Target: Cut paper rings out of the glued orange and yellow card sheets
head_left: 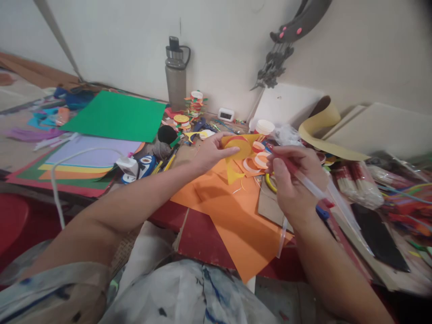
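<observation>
My left hand (216,152) pinches a piece of yellow paper (232,170) above the tabletop. A round shape with a reddish edge shows on the paper, partly behind my thumb. My right hand (299,180) is closed around a red pen (313,185) with a clear barrel, its tip pointing left toward the yellow paper without clearly touching it. Under both hands lies a large orange sheet (243,225). Just beyond the paper stand small white-and-orange paper rings (261,159).
Green paper (118,116) and stacked coloured sheets (84,153) lie left. A grey bottle (176,81) stands by the wall near a small white clock (226,114). Cotton swabs (357,180) and a black flat packet (380,236) are right. A white cable (56,189) hangs over the front edge.
</observation>
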{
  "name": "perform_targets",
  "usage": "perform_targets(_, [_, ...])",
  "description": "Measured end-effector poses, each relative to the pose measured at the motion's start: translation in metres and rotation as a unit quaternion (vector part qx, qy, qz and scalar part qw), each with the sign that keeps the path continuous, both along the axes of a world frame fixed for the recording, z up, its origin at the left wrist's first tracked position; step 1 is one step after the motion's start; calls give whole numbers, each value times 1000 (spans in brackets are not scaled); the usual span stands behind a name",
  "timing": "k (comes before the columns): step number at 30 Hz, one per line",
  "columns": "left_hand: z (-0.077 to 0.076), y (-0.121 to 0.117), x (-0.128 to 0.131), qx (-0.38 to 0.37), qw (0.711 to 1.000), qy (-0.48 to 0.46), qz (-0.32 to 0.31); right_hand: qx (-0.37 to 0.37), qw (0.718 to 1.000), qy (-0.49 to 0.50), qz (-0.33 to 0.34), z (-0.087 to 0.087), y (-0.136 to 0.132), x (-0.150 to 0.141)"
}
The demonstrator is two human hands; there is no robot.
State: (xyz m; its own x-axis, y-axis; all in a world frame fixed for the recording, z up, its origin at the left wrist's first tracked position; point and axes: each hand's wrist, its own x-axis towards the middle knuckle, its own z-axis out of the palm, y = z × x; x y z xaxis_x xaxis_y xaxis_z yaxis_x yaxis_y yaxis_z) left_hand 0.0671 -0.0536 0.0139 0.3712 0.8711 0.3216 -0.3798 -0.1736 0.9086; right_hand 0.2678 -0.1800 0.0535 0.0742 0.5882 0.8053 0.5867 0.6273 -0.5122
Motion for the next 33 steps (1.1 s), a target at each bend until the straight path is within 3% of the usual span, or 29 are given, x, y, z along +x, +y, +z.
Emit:
perform_targets(5, [5,-7,2,21,1000,16,-4,70,995,-65,1,7,10,-8])
perform_targets(8, [4,-7,3,32,999,27,2,92,994,-62,-22,-6,19,-5])
perform_targets(15, [6,-13,3,19,999,40,-1,46,995,-58,-65,-34,23,8])
perform_targets(25, [5,-17,2,123,987,106,12,130,984,-105,-62,-26,25,2])
perform_targets(33, [8,-23,2,154,979,133,1,159,978,-126,-52,-24,27,-1])
